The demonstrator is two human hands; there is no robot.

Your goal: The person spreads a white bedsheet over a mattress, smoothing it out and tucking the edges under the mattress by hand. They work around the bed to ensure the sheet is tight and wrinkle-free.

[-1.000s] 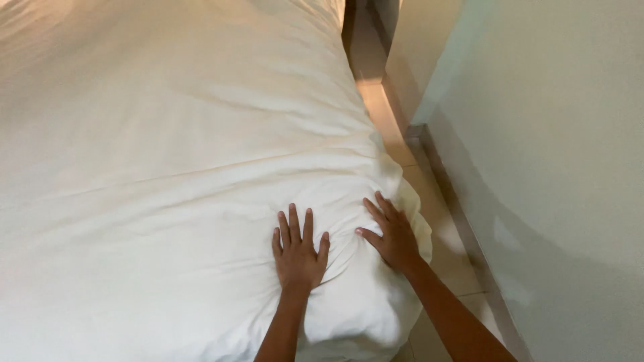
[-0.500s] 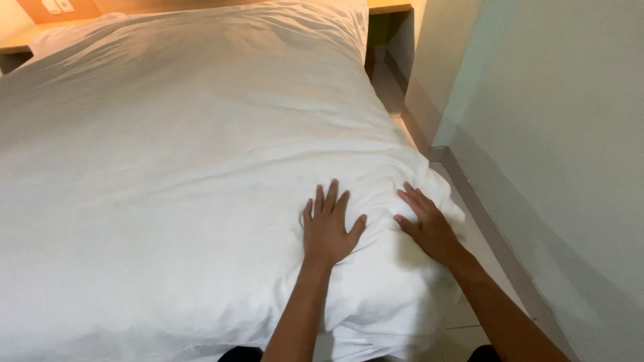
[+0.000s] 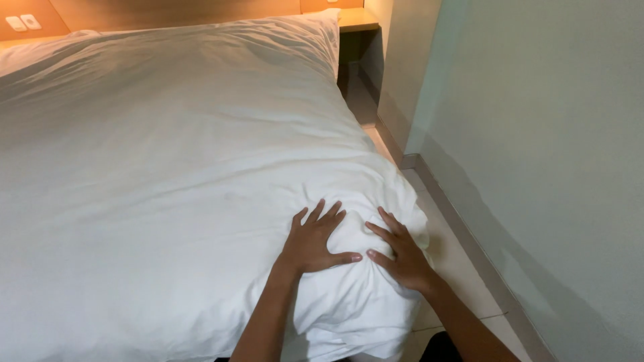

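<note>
— At the near right corner of the bed, the white duvet (image 3: 201, 188) bunches up, spread over the whole mattress and hanging off the foot edge.
— And the hands?
— Left hand (image 3: 312, 243) lies flat on that corner, fingers fanned wide, gripping nothing. Right hand (image 3: 402, 255) presses just beside it, also splayed, palm down on the cloth, thumbs nearly meeting over a ridge of creases.
— Around them?
— Pale tiled floor (image 3: 456, 268) runs between bed and grey-green wall (image 3: 550, 167). Far end, a wooden headboard (image 3: 174, 12) and small bedside shelf (image 3: 355, 20).

Matt white cloth duvet (image 3: 168, 167) (softly creased)
</note>
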